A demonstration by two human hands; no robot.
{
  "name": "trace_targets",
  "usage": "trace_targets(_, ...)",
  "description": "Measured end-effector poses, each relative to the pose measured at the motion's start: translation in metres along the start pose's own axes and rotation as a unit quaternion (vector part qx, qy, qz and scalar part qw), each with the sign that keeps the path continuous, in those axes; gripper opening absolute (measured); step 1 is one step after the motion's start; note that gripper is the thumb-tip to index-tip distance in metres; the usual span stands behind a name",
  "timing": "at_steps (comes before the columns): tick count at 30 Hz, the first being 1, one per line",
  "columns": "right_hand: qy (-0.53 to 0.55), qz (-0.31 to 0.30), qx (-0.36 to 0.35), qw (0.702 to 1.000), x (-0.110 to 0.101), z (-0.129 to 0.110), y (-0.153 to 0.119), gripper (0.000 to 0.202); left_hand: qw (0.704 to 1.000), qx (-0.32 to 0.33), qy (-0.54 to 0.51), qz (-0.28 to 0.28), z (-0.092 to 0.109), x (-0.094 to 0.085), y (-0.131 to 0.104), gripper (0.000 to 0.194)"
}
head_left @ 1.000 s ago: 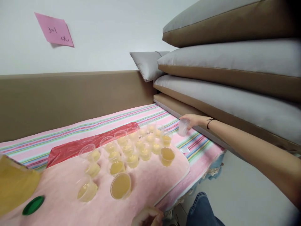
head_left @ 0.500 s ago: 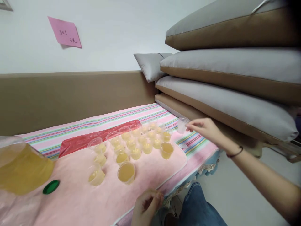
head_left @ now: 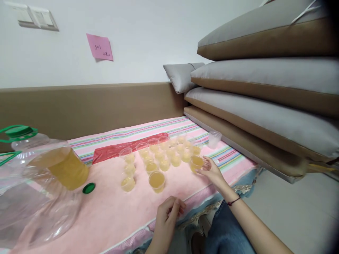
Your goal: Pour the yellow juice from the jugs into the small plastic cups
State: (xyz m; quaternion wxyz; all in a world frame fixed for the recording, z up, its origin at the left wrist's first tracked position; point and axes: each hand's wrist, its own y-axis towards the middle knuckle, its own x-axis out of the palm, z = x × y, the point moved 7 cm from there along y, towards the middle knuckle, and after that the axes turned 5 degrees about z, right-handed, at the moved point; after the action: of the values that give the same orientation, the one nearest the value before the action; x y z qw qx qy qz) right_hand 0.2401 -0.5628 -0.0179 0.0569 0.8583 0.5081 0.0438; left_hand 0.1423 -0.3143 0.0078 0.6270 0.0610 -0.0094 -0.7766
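My right hand [head_left: 210,171] has its thumb and fingers around the side of a clear plastic cup [head_left: 196,162] of yellow liquid, at the right front of the group. Curled loosely near the front edge of the pink mat, my left hand [head_left: 169,211] shows nothing in it. Rows of similar cups stand on the mat, with a full cup [head_left: 156,180] nearest to me and another cup [head_left: 128,182] to its left. A stack of empty cups [head_left: 214,139] stands on the striped cloth, behind and right of my right hand.
At left stand a large jug [head_left: 70,169] of yellow liquid and a clear empty jug [head_left: 39,211]; a green cap [head_left: 89,188] lies beside them. A red plastic bag [head_left: 113,151] lies behind the cups. Stacked cushions [head_left: 259,102] rise at right.
My right hand has left the empty cup stack and moved left and down to hold a filled cup. The view has swung left, showing more of the jugs. My left hand stays curled.
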Motion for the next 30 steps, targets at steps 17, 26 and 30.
trace_targets(17,0.024,0.053,-0.021,0.998,0.008,0.005,-0.003,0.067,0.999,-0.004,-0.023,0.028,0.008,-0.022,-0.009,0.045)
trace_targets(26,-0.015,0.008,-0.032,0.999,0.025,-0.025,-0.032,0.065,0.999,-0.007,-0.03,0.028,0.015,-0.023,-0.01,0.043)
trace_targets(30,-0.015,-0.026,-0.037,0.999,0.046,-0.032,-0.048,0.063,0.999,-0.003,-0.036,0.028,0.016,-0.025,-0.012,0.041)
